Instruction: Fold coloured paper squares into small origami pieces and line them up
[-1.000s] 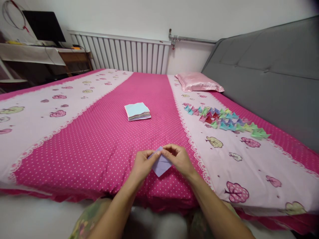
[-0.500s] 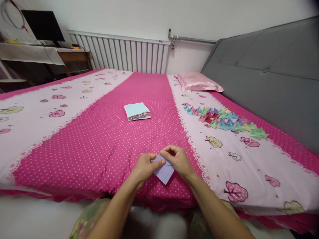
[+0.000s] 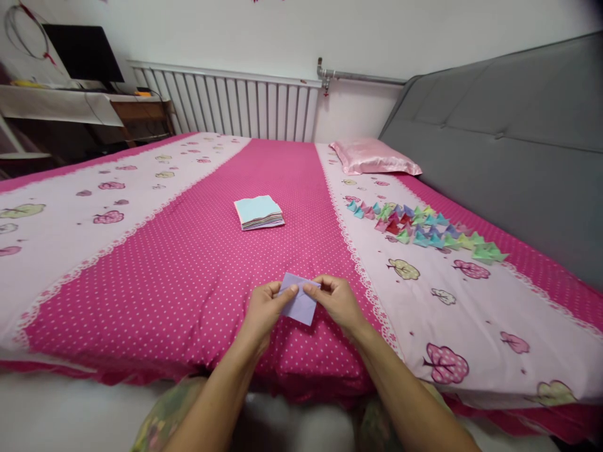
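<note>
Your left hand (image 3: 262,306) and right hand (image 3: 340,302) are pinching purple paper (image 3: 300,307) | paper stack (image 3: 259,210) is lying beyond them

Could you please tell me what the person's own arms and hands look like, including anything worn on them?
The left hand and right hand are bare, with no gloves or visible rings. The left forearm and right forearm show no sleeves, watch, bracelet or clear markings.
</note>
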{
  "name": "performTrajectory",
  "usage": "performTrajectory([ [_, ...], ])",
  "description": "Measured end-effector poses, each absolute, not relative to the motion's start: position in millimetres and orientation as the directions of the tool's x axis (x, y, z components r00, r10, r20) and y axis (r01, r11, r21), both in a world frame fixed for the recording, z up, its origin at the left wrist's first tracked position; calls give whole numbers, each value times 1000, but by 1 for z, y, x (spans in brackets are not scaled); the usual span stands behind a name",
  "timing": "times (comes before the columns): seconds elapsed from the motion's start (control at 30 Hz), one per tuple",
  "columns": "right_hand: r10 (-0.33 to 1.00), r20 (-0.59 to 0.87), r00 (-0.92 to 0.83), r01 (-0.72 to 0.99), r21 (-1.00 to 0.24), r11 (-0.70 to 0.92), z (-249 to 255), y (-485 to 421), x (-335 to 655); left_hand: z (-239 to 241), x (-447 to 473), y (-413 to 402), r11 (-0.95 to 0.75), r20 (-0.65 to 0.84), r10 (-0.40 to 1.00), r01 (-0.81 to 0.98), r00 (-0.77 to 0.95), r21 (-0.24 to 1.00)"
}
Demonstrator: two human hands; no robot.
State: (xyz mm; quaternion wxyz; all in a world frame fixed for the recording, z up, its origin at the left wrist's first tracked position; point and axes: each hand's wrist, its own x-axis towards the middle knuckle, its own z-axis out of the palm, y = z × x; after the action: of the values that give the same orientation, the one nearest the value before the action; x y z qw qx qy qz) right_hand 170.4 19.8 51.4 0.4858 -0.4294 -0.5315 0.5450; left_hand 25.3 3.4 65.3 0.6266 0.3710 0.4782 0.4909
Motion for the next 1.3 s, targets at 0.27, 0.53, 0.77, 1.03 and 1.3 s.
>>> performTrajectory([
  [0.27,991,82,-106,-16,-997,81,53,20,171,64,24,4,272,-267,962,-306,58,912],
  [0.53,994,-45,-103,-48,-998,-50,56,16,169,67,25,3,327,-307,945,-314,114,891],
  [0.77,991,-63,-115,-110,-991,-76,55,16,169,68,26,2,363,-332,932,-370,147,855],
  [1.03,957,-46,-287,-275,-953,-128,59,15,169,71,23,8,462,-490,866,-537,102,706],
  [1.3,957,-19,-291,-268,-958,-100,60,14,170,73,22,10,508,-554,820,-625,141,592],
])
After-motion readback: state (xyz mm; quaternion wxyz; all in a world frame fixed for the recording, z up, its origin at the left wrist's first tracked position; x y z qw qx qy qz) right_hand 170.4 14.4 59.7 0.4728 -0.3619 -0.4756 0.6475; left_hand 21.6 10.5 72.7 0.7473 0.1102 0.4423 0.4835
